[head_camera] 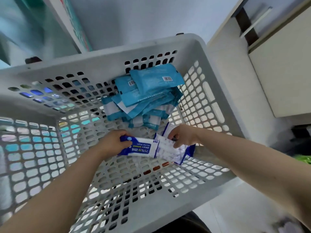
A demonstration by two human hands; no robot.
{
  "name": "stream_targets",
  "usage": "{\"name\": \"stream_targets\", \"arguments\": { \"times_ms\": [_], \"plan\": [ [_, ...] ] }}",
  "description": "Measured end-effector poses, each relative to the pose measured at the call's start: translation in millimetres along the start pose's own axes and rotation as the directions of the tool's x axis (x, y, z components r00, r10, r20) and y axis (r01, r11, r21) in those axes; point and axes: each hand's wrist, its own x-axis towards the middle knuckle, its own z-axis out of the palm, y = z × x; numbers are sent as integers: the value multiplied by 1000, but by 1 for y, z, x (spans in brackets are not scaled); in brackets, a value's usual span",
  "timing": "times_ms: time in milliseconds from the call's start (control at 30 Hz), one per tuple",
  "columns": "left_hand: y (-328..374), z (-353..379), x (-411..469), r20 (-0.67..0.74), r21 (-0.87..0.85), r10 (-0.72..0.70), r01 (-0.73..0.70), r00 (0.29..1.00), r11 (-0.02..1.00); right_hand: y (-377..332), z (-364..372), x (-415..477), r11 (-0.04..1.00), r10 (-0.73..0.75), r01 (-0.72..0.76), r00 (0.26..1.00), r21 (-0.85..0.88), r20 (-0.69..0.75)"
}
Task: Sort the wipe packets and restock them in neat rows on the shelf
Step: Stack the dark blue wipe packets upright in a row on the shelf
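Head view: inside a perforated white basket (pixel 101 54), the left hand (pixel 112 143) grips one end of a white-and-blue alcohol wipe packet (pixel 143 148). The right hand (pixel 182 137) pinches a matching packet (pixel 165 149) just beside it, apparently gathering one kind together. The teal packets (pixel 148 95) lie heaped beyond both hands.

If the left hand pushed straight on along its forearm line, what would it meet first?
Probably the pile of teal packets ahead in the basket, though depth is unclear. The left hand grips a white alcohol wipes packet, which would arrive first.
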Motion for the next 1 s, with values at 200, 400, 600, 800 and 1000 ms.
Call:
{"name": "stream_targets", "arguments": {
  "times_ms": [200,400,600,800,1000],
  "plan": [
    [20,23,5,116,-39,57,-53,992,998,5,3,-6,999,25,-27,999,41,33],
    [35,40,16,58,-74,102,-98,993,992,6,2,-5,955,30,-25,999,294,-12],
    [15,19,12,62,2,63,-63,996,998,6,0,4,986,97,-40,928,162,-359],
    [-6,7,-1,15,-74,-19,20,1000,997,0,13,8,990,111,-126,971,-58,-213],
    [-3,-8,-17,-2,-132,-4,4,1000,991,-21,1,0,992,91,-77,983,99,-156]
  ]
}}
